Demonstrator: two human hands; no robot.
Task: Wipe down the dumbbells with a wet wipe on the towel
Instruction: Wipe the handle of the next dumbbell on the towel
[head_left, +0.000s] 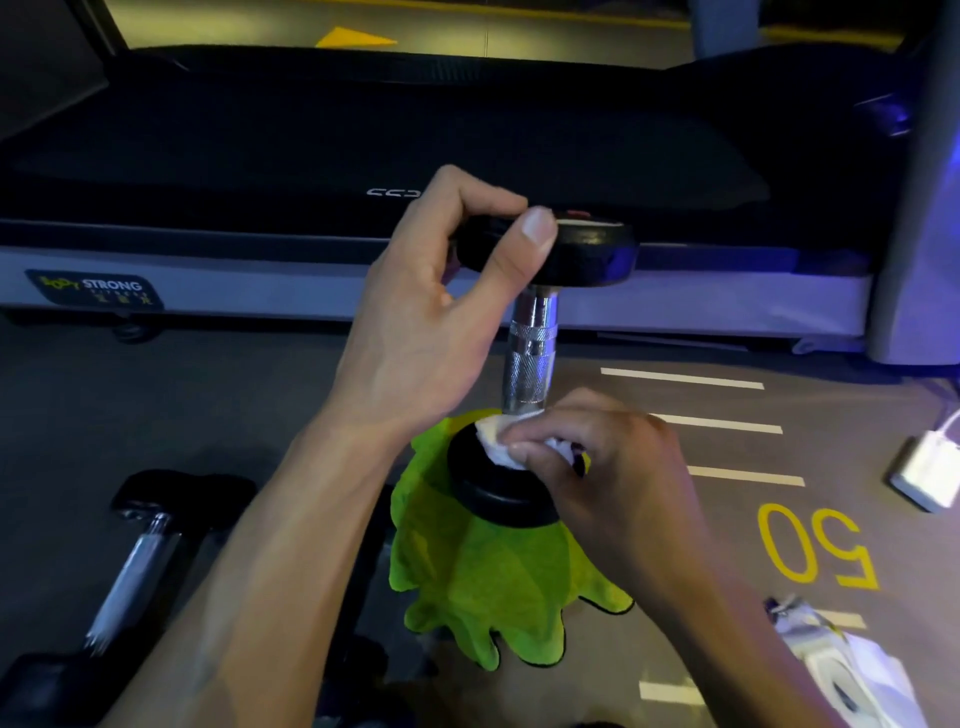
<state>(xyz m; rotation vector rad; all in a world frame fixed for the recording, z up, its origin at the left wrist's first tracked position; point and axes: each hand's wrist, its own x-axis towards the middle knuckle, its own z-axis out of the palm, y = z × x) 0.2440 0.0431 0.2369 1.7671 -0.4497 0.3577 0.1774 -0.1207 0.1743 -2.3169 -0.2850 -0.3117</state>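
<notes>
Dumbbell (535, 338) upright on towel (483, 587) — treadmill (363, 156) behind, second dumbbell (130, 566) left.

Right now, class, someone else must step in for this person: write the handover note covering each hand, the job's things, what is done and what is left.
Left hand grips the top head of the upright dumbbell.
Right hand pinches the wet wipe against the lower head, at the base of the handle.
The dumbbell stands on the green towel.
Done: cannot tell which parts are already wiped.
Left: finish this one; a second dumbbell lies on the floor to the left.
</notes>
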